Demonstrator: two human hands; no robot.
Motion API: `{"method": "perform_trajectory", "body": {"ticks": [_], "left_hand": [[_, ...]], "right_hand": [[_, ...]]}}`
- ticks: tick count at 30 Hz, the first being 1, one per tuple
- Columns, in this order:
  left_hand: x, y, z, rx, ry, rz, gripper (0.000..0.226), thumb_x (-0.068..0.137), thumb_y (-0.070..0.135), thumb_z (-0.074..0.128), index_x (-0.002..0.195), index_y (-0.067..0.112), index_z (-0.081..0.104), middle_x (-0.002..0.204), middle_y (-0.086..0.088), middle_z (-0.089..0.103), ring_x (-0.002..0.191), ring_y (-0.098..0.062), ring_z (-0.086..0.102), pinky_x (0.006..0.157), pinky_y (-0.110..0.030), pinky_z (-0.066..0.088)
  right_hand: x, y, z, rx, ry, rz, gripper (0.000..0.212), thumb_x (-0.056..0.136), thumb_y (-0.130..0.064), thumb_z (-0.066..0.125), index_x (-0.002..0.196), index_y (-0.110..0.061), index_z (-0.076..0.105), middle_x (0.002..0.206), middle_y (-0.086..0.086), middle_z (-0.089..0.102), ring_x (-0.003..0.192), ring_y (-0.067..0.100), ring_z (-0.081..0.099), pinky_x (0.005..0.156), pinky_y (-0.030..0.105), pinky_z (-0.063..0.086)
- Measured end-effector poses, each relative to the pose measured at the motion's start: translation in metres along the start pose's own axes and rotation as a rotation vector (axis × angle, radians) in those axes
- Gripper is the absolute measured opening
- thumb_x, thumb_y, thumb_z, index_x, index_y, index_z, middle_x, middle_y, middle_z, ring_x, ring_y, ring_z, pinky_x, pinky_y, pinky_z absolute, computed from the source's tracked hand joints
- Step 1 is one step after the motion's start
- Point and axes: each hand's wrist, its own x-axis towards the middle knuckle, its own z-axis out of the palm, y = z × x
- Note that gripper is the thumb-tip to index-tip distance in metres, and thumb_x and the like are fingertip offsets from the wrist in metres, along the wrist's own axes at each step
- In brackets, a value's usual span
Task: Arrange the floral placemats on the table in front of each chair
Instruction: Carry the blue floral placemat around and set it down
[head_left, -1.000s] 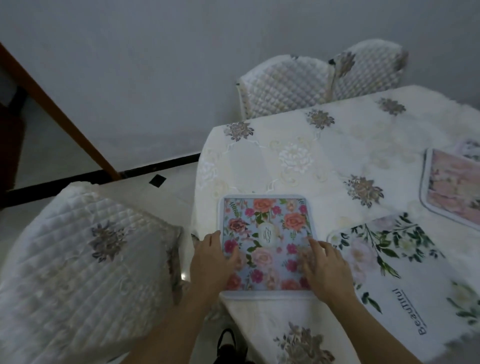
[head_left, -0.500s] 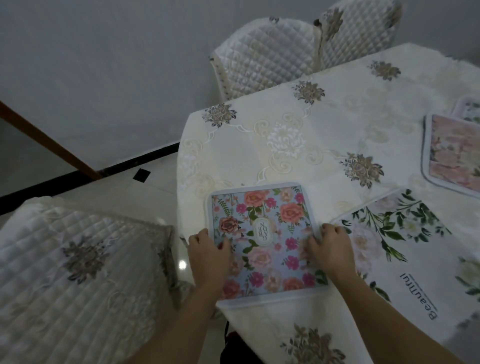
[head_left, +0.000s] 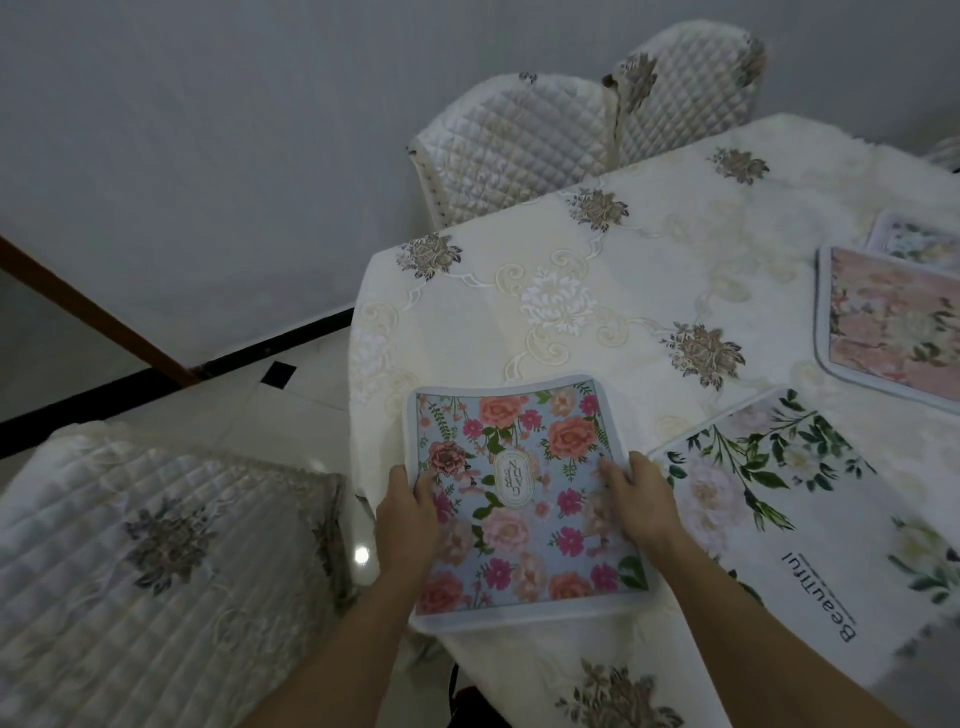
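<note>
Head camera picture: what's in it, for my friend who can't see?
A person's left hand and right hand hold the side edges of a blue square placemat with pink and orange flowers at the corner of a cream embroidered tablecloth. A white placemat with green leaves and a pink floral placemat lie to its right; white quilted chairs stand nearby.

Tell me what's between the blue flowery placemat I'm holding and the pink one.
Head view: only tablecloth with an embroidered brown flower lies between the blue placemat and the pink placemat; the white leafy placemat sits beside that stretch.
</note>
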Motion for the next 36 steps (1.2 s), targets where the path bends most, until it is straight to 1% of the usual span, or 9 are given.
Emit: {"method": "perform_trajectory", "body": {"ticks": [8, 13, 17, 19, 24, 27, 29, 31, 36], "left_hand": [[-0.014, 0.034, -0.043, -0.014, 0.073, 0.14, 0.033, 0.104, 0.033, 0.037, 0.083, 0.009, 0.043, 0.07, -0.008, 0.056, 0.058, -0.024, 0.054, 0.052, -0.035, 0.044], [-0.027, 0.053, -0.063, -0.074, 0.121, 0.182, 0.034, 0.104, 0.032, 0.038, 0.086, 0.005, 0.047, 0.076, -0.013, 0.06, 0.068, -0.031, 0.061, 0.063, -0.046, 0.055], [-0.036, 0.057, -0.078, -0.081, 0.163, 0.205, 0.032, 0.104, 0.031, 0.039, 0.088, 0.006, 0.047, 0.079, -0.013, 0.061, 0.07, -0.03, 0.061, 0.063, -0.046, 0.055], [-0.042, 0.054, -0.088, -0.084, 0.188, 0.198, 0.031, 0.104, 0.031, 0.039, 0.087, 0.006, 0.047, 0.079, -0.013, 0.061, 0.069, -0.03, 0.06, 0.062, -0.043, 0.054], [-0.06, 0.03, -0.125, -0.096, 0.278, 0.133, 0.032, 0.105, 0.034, 0.037, 0.093, 0.007, 0.05, 0.08, -0.01, 0.062, 0.071, -0.026, 0.062, 0.063, -0.042, 0.055], [-0.075, 0.002, -0.153, -0.111, 0.373, 0.066, 0.031, 0.104, 0.034, 0.037, 0.097, 0.008, 0.052, 0.083, -0.008, 0.062, 0.075, -0.025, 0.063, 0.069, -0.045, 0.056], [-0.088, -0.02, -0.175, -0.123, 0.45, 0.026, 0.03, 0.104, 0.034, 0.038, 0.098, 0.009, 0.053, 0.084, -0.006, 0.062, 0.075, -0.022, 0.062, 0.07, -0.042, 0.055], [-0.103, -0.044, -0.198, -0.14, 0.521, -0.008, 0.029, 0.104, 0.032, 0.039, 0.098, 0.009, 0.054, 0.084, -0.005, 0.063, 0.075, -0.021, 0.062, 0.067, -0.038, 0.053], [-0.151, -0.106, -0.255, -0.151, 0.694, -0.127, 0.028, 0.104, 0.03, 0.041, 0.09, 0.008, 0.05, 0.072, 0.0, 0.055, 0.064, -0.016, 0.055, 0.051, -0.028, 0.037]], "right_hand": [[-0.032, -0.041, -0.038, 0.149, 0.029, -0.136, 0.024, 0.101, -0.03, 0.048, 0.093, -0.008, 0.052, 0.087, 0.014, 0.068, 0.076, 0.031, 0.07, 0.064, 0.051, 0.06], [-0.051, -0.059, -0.058, 0.163, 0.057, -0.206, 0.025, 0.101, -0.034, 0.048, 0.09, -0.012, 0.052, 0.083, 0.009, 0.069, 0.068, 0.024, 0.071, 0.056, 0.039, 0.06], [-0.063, -0.069, -0.062, 0.137, 0.078, -0.265, 0.023, 0.1, -0.036, 0.048, 0.087, -0.017, 0.052, 0.081, 0.003, 0.068, 0.064, 0.011, 0.068, 0.044, 0.017, 0.048], [-0.069, -0.074, -0.059, 0.132, 0.067, -0.285, 0.022, 0.1, -0.037, 0.048, 0.088, -0.019, 0.052, 0.083, 0.003, 0.068, 0.065, 0.01, 0.068, 0.043, 0.016, 0.048], [-0.083, -0.091, -0.031, 0.126, -0.036, -0.333, 0.024, 0.1, -0.039, 0.048, 0.092, -0.018, 0.053, 0.087, 0.005, 0.069, 0.073, 0.019, 0.071, 0.057, 0.033, 0.059], [-0.097, -0.107, 0.0, 0.093, -0.125, -0.384, 0.023, 0.099, -0.041, 0.048, 0.091, -0.02, 0.052, 0.087, 0.005, 0.07, 0.068, 0.014, 0.071, 0.052, 0.027, 0.057], [-0.109, -0.12, 0.025, 0.069, -0.212, -0.422, 0.024, 0.099, -0.041, 0.048, 0.095, -0.018, 0.052, 0.089, 0.006, 0.071, 0.073, 0.019, 0.073, 0.06, 0.036, 0.061], [-0.124, -0.134, 0.051, 0.021, -0.269, -0.497, 0.026, 0.099, -0.041, 0.048, 0.099, -0.016, 0.053, 0.092, 0.007, 0.07, 0.077, 0.021, 0.072, 0.066, 0.041, 0.061], [-0.178, -0.168, 0.117, -0.008, -0.479, -0.607, 0.026, 0.1, -0.041, 0.046, 0.098, -0.015, 0.053, 0.088, 0.006, 0.07, 0.073, 0.018, 0.071, 0.063, 0.036, 0.06]]}}
